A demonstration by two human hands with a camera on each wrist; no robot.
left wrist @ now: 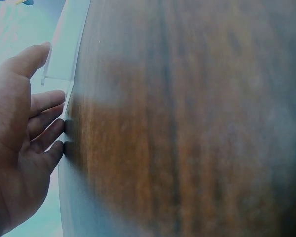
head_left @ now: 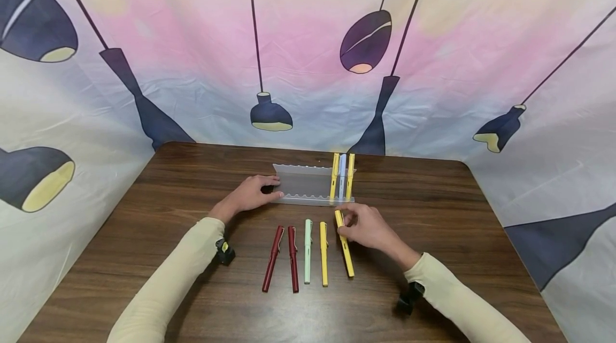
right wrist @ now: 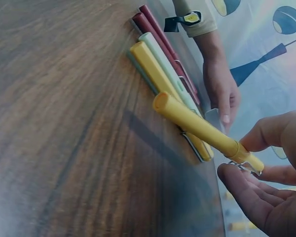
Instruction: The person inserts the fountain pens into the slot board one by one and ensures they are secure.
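Note:
My right hand (head_left: 368, 227) pinches a yellow pen (head_left: 346, 254) near its clip end, between thumb and fingertips. In the right wrist view this yellow pen (right wrist: 197, 124) slants above the table and casts a shadow there. My left hand (head_left: 250, 193) rests at the left end of a clear plastic pen rack (head_left: 303, 181), thumb by the front edge and fingers farther back. Two yellow pens (head_left: 350, 177) with a pale blue pen (head_left: 342, 177) between them stand in the rack's right end. Notches line the rack's edges.
On the brown wooden table (head_left: 192, 182) lie another yellow pen (head_left: 324, 254), a pale green pen (head_left: 308, 252) and two dark red pens (head_left: 293, 260), side by side in front of the rack. A lamp-patterned cloth (head_left: 207, 65) hangs behind the table.

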